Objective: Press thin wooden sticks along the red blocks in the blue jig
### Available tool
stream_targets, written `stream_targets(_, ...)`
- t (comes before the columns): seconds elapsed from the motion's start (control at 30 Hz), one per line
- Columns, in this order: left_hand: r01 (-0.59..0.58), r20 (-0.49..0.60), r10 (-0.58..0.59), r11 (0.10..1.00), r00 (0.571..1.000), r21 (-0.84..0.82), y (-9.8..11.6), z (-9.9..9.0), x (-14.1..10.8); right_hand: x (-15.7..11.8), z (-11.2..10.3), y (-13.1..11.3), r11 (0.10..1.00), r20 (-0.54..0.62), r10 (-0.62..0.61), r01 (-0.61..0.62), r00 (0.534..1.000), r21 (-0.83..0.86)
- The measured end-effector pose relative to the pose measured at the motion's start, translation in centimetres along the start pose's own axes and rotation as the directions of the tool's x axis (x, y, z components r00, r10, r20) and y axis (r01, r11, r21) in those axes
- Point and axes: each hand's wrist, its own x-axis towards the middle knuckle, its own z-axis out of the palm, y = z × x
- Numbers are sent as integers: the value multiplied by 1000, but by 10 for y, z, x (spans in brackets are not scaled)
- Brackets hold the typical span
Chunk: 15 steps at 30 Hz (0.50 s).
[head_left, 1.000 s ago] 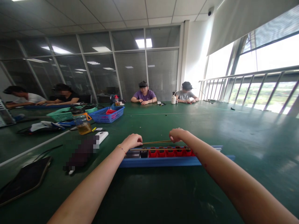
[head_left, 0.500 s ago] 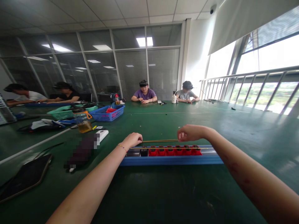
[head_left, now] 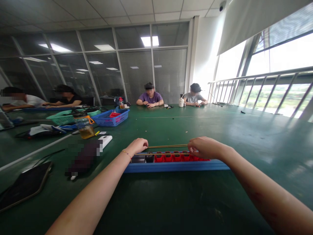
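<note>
A long blue tray lies across the green table in front of me, with several red holders in a row and a black block at their left. Thin yellowish rods run along the tray's far side, and another lies over the holders. My left hand is closed at the tray's far left end, by the rod ends; its fingertips are hidden. My right hand is over the right-hand holders, fingers curled down at the rods. What it grips, if anything, is too small to tell.
At the left are a phone, a dark pouch, a white device, a jar of amber liquid, a blue basket and a green basket. Several people sit at the far side and far left.
My right hand has come down and nearer, from beyond the tray to over the right-hand holders, covering some of them. My left hand has stayed at the tray's left end. The view has shifted slightly.
</note>
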Motion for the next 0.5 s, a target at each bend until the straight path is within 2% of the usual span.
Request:
stream_targets(0.1,-4,-9,4,1000,1000,-7,-2,2,1,3,0,-2,1000,7,10,-10,1000,-27)
stream_targets(0.23,-6,-8,5,1000,1000,-23,-5,2,1,0,-8,1,999,-8,-2,3,1000,40)
stream_targets(0.37,-11,4,11,999,1000,-44,-6,2,1,-4,-17,20,997,-53,49,-45,997,61)
stream_targets(0.5,4,-13,-5,999,1000,-51,-6,2,0,10,-12,39,994,30,105,-106,994,20)
